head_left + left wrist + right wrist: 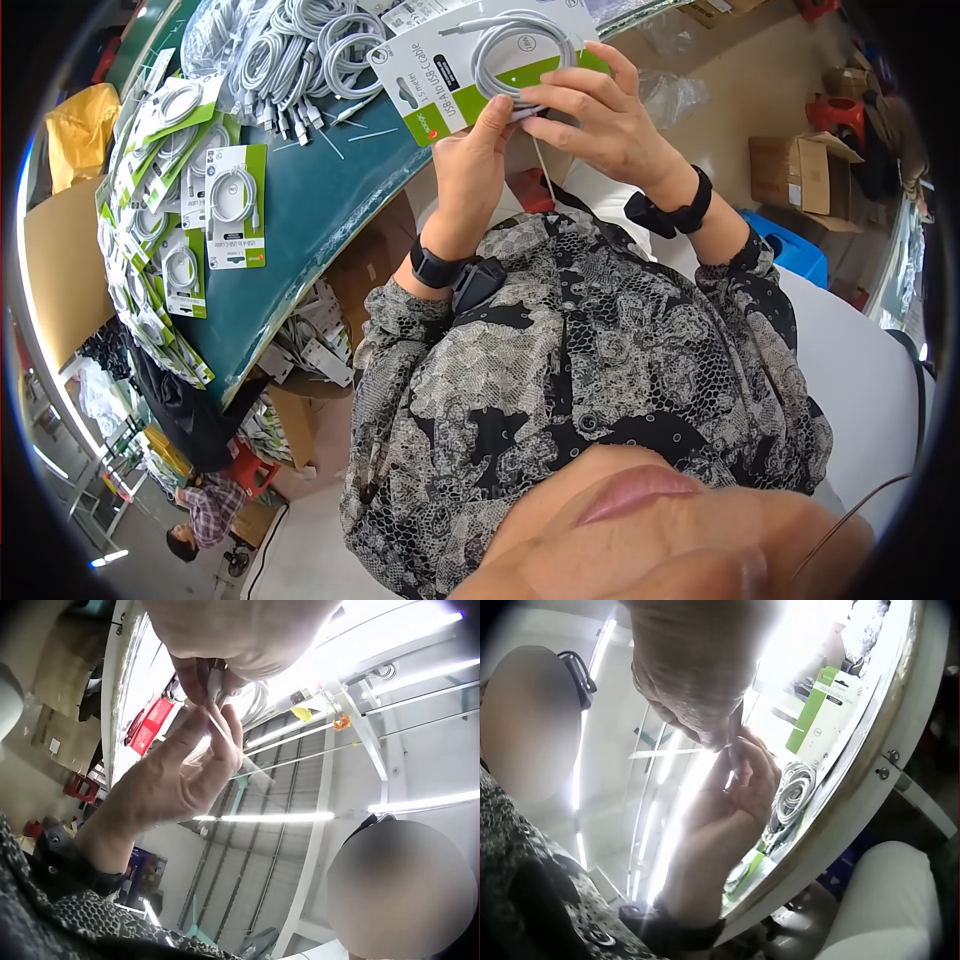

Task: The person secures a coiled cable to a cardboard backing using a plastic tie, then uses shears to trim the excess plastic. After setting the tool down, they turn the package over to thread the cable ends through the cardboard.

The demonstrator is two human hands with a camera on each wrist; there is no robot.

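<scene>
A coiled pale grey cable (483, 62) appears over a green-and-white card (425, 72) in the head view. My left hand (468, 180) pinches the coil's lower edge with its thumb; whether it touches the card is unclear. Close on its right, my right hand (610, 130) has bent fingers at the same cable, gripping a thin white strand (544, 172) that hangs down. In the left wrist view, a cable connector (217, 681) shows between the fingertips of the left hand (244, 634), with the right hand (165, 780) below. Fingers hide the exact grip.
Many packed cable cards (235, 205) are piled on the green table (300, 215) at the left. Loose coiled cables (300, 60) lie beyond in plastic. Cartons (795, 175) and a blue object (790, 248) are on the right; a person (215, 505) is at lower left.
</scene>
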